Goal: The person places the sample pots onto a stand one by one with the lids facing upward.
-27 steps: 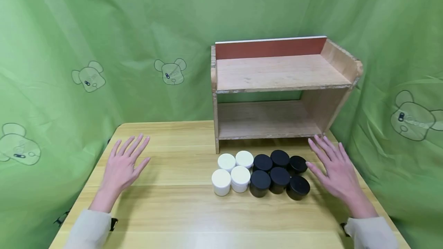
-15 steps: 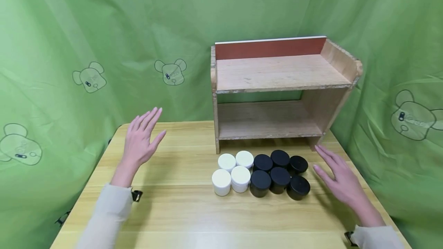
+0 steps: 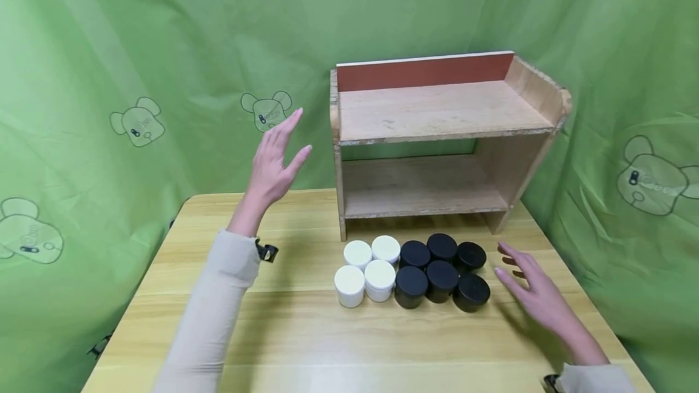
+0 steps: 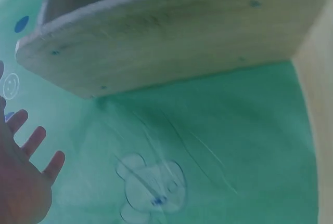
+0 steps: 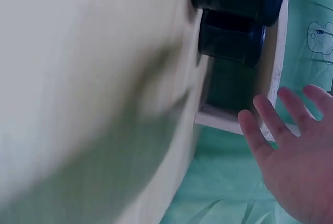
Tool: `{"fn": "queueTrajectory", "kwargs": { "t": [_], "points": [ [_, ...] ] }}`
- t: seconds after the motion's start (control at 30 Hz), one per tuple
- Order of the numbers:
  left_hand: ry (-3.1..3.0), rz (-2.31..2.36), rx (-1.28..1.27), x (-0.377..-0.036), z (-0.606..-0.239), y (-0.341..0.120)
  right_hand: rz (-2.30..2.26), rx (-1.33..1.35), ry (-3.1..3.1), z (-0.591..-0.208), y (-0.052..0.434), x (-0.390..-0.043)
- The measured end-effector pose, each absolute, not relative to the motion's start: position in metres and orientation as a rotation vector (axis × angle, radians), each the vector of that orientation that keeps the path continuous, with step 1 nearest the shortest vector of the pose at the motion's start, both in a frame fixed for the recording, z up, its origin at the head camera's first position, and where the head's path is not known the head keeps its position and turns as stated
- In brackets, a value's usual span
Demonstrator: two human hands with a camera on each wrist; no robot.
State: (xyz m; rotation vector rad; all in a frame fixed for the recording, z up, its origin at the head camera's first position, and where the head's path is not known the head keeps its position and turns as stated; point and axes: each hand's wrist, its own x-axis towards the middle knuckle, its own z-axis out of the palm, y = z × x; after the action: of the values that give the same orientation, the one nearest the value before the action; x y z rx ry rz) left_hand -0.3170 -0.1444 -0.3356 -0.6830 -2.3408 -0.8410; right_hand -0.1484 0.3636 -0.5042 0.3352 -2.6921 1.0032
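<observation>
My left hand [image 3: 271,165] is raised in the air to the left of a two-tier wooden shelf [image 3: 442,114], fingers extended and holding nothing. In the left wrist view its fingers [image 4: 34,142] show at the lower left, apart from the shelf's side panel [image 4: 171,37]. Over the right part of the table, my right hand [image 3: 537,293] hovers beside the black lidded jars [image 3: 441,278], fingers loosely bent around nothing. The right wrist view shows that hand [image 5: 299,161] spread below two black jars [image 5: 231,37]. Several white lidded jars [image 3: 379,278] stand left of the black ones.
The jars stand in two rows on the wooden table [image 3: 306,332], in front of the shelf. Both shelf tiers are bare. A green curtain [image 3: 180,29] with mouse-head drawings hangs behind and at both sides.
My left hand has risen and moved right and away from me, toward the shelf. The right hand has drawn slightly back, its fingers now more bent. The jars and shelf have stayed in place.
</observation>
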Motion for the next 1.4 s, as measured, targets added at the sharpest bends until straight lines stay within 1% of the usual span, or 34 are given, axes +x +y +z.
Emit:
{"fn": "queueTrajectory", "kwargs": {
  "t": [0.23,0.43,0.7,1.4],
  "points": [
    [-2.292,-0.99,-0.714,-0.333,-0.311,-0.118,1.113,0.433,-2.684,-0.512,0.355,-0.15],
    [-2.279,-1.041,-0.771,-0.341,-0.304,-0.098,1.189,0.408,-2.688,-0.515,0.347,-0.146],
    [-2.317,-1.059,-0.797,-0.348,-0.307,-0.084,1.194,0.393,-2.683,-0.517,0.338,-0.139],
    [-2.291,-1.179,-0.839,-0.357,-0.318,-0.084,1.026,0.35,-2.891,-0.52,0.332,-0.139]
  ]
}}
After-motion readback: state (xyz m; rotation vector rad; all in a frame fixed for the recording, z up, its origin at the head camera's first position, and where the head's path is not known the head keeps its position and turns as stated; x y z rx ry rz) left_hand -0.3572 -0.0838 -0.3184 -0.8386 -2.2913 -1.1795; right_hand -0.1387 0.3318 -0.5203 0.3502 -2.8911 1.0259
